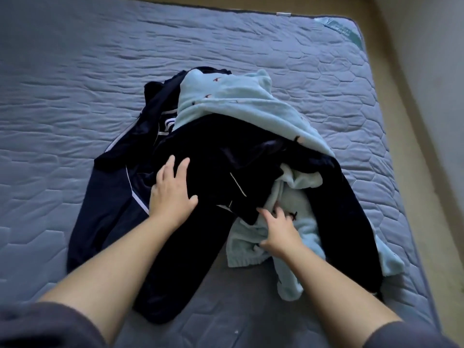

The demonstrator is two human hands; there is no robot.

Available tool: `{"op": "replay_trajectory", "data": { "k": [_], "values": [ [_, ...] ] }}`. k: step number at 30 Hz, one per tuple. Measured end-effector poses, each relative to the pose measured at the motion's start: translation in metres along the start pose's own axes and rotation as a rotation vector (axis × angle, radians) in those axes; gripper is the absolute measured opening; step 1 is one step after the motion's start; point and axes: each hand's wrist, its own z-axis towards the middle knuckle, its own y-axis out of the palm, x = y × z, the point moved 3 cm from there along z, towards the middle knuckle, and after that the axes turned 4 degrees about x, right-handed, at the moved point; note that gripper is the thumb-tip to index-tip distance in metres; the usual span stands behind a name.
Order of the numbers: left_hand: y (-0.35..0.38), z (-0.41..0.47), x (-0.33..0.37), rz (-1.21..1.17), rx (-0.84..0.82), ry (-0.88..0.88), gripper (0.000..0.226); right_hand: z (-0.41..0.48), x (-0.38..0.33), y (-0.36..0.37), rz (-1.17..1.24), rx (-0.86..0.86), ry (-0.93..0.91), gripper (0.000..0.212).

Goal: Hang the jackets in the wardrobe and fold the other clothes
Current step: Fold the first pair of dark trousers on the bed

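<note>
I am reaching both bare forearms over a grey quilted mattress [221, 305]. My left grip [173, 194] is lying flat, fingers straight, on a black garment [216, 156], probably pinning it while I sort. My right grip [278, 229] is touching a pale blue fleece garment [293, 192] with bent fingers; I cannot tell whether it is pinching. The clothes are lying tangled mid-mattress over a navy jacket with white piping [110, 197], nothing yet folded or hung.

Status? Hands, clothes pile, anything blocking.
Left hand flat on dark navy garment. Right hand on light blue fleece, grip unclear. Garments tangled on mattress; none folded.
</note>
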Motion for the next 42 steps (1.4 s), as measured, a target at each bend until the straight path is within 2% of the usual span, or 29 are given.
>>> {"op": "replay_trajectory", "data": {
  "k": [4,6,7,9,11,12,14,16,18,20,22,24,27,29,31,33,35,37,38,39,40,41,42],
  "values": [
    [0.013,0.032,0.011,0.021,-0.131,0.003,0.11,0.001,0.009,0.004,-0.082,0.088,-0.031,0.085],
    [0.018,0.035,0.015,0.081,-0.138,0.014,0.11,0.003,0.018,-0.004,-0.121,0.187,0.058,0.085],
    [0.02,0.034,0.02,0.147,-0.079,0.073,0.108,0.004,0.024,-0.005,-0.115,0.194,0.13,0.086],
    [0.029,0.028,0.039,0.243,0.049,0.327,0.104,0.004,0.032,-0.001,-0.042,0.138,0.235,0.084],
    [0.043,0.022,0.061,0.318,0.046,0.573,0.107,0.004,0.033,0.005,-0.024,0.119,0.222,0.072],
    [0.048,0.023,0.067,0.359,0.024,0.612,0.109,0.005,0.033,0.007,-0.042,0.142,0.192,0.066],
    [0.05,0.036,0.072,0.383,0.005,0.514,0.109,0.006,0.035,0.006,-0.082,0.204,0.132,0.056],
    [0.046,0.048,0.071,0.378,-0.004,0.402,0.09,0.007,0.039,0.001,-0.106,0.219,0.08,0.045],
    [0.045,0.053,0.07,0.328,0.017,0.414,0.052,0.007,0.043,-0.004,-0.114,0.18,0.036,0.037],
    [0.044,0.051,0.067,0.277,-0.003,0.445,0.027,0.006,0.046,-0.008,-0.137,0.139,0.0,0.035],
    [0.045,0.044,0.066,0.257,-0.079,0.471,0.018,0.004,0.044,-0.017,-0.219,0.204,-0.078,0.035],
    [0.045,0.036,0.066,0.223,-0.154,0.525,0.016,0.0,0.036,-0.03,-0.255,0.406,-0.182,0.041],
    [0.038,0.027,0.054,0.076,-0.135,0.576,0.019,0.0,0.015,-0.05,-0.158,0.647,-0.267,0.07],
    [0.029,0.027,0.032,-0.025,-0.007,0.467,0.038,0.011,-0.003,-0.061,-0.234,0.64,-0.276,0.093],
    [0.024,0.032,0.006,-0.069,0.082,0.239,0.072,0.034,-0.016,-0.077,-0.294,0.605,-0.237,0.112],
    [0.025,0.04,-0.013,-0.112,0.021,0.003,0.098,0.06,-0.022,-0.097,-0.288,0.573,-0.156,0.123],
    [0.035,0.053,-0.022,-0.278,-0.143,-0.141,0.11,0.085,-0.024,-0.111,-0.168,0.495,-0.08,0.126],
    [0.043,0.066,-0.029,-0.516,-0.274,-0.164,0.096,0.104,-0.026,-0.11,-0.084,0.388,-0.045,0.115],
    [0.042,0.07,-0.036,-0.595,-0.234,-0.181,0.078,0.111,-0.026,-0.107,-0.09,0.369,-0.044,0.103],
    [0.042,0.074,-0.049,-0.609,-0.124,-0.237,0.06,0.114,-0.024,-0.104,-0.106,0.392,-0.051,0.088],
    [0.043,0.077,-0.065,-0.522,0.0,-0.313,0.048,0.116,-0.021,-0.101,-0.126,0.445,-0.063,0.074],
    [0.044,0.076,-0.083,-0.344,0.074,-0.402,0.047,0.116,-0.017,-0.098,-0.157,0.491,-0.081,0.064],
    [0.048,0.071,-0.101,-0.16,0.053,-0.506,0.058,0.116,-0.014,-0.094,-0.194,0.514,-0.101,0.059]
  ]
}}
